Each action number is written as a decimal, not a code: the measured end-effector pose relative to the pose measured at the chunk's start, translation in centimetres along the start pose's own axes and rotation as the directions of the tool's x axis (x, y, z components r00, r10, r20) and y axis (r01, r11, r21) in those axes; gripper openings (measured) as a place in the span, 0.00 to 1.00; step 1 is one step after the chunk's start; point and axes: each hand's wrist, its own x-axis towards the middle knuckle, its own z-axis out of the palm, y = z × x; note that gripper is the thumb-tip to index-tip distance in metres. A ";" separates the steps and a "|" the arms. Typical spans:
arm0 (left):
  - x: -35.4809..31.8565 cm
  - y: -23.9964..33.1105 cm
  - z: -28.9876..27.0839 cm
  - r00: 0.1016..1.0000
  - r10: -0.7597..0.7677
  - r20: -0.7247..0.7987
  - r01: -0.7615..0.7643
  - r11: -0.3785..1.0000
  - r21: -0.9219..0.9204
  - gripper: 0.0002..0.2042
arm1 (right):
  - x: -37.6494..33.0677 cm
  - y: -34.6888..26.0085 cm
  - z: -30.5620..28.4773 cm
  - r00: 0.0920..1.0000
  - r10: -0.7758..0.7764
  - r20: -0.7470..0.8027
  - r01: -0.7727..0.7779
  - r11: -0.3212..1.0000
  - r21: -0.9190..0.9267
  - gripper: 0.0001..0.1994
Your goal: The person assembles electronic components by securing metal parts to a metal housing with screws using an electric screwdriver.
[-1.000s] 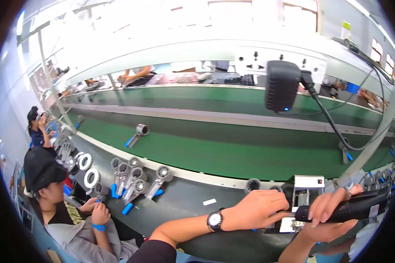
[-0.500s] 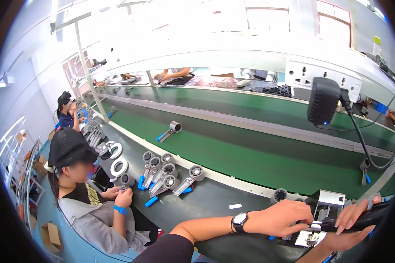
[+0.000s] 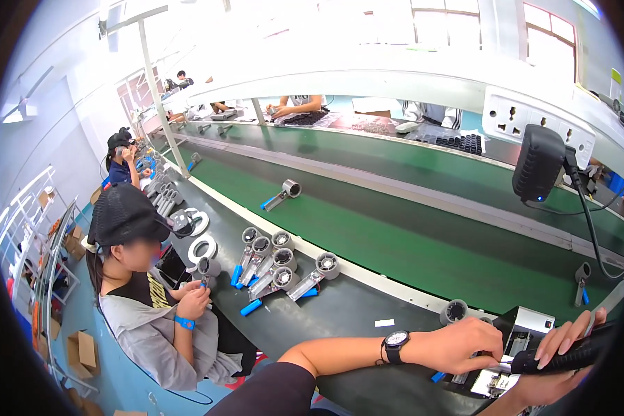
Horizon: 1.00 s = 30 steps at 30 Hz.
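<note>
My left hand (image 3: 459, 345), with a watch on its wrist, is closed at the fingertips beside the tip of a black electric screwdriver (image 3: 524, 362). Whatever lies between those fingers is too small to make out. My right hand (image 3: 560, 347) wraps round the screwdriver, which points left toward my left fingers. Beneath and behind the hands sits a metal fixture (image 3: 534, 320), partly covered by them. A grey round fan head (image 3: 455, 311) stands just behind my left hand, and a blue end shows below that hand.
Several grey fan units with blue parts (image 3: 283, 258) lie left on the dark bench (image 3: 353, 347). Beside them a co-worker (image 3: 152, 305) holds a fan part. A green conveyor belt (image 3: 367, 229) runs behind, carrying units. A black power adapter (image 3: 538, 165) hangs from a socket strip (image 3: 499, 116).
The whole view has shifted, so the bench and belt appear farther right. My hands stay together at the screwdriver's tip, with little visible change in grip.
</note>
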 end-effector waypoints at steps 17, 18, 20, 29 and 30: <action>-0.1 0.7 0.3 0.983 -0.131 0.127 0.167 0.926 -0.338 0.06 | 0.7 -0.6 -3.0 0.977 0.037 0.211 -0.084 0.972 0.219 0.21; -0.1 0.8 0.4 0.981 -0.137 0.138 0.178 0.918 -0.353 0.06 | 0.8 -0.7 -3.3 0.977 0.053 0.205 -0.099 0.970 0.222 0.21; 0.0 1.0 0.5 0.976 -0.144 0.164 0.198 0.902 -0.384 0.07 | 0.9 -0.9 -3.4 0.977 0.065 0.201 -0.110 0.969 0.223 0.21; 0.2 1.8 -0.1 0.965 -0.198 0.170 0.250 0.886 -0.390 0.10 | -0.4 -0.3 -0.6 0.996 -0.009 0.085 -0.011 0.971 0.239 0.20; 0.3 1.9 -0.1 0.964 -0.206 0.169 0.257 0.886 -0.387 0.11 | -0.5 -0.4 -0.5 0.997 -0.006 0.075 -0.013 0.966 0.258 0.20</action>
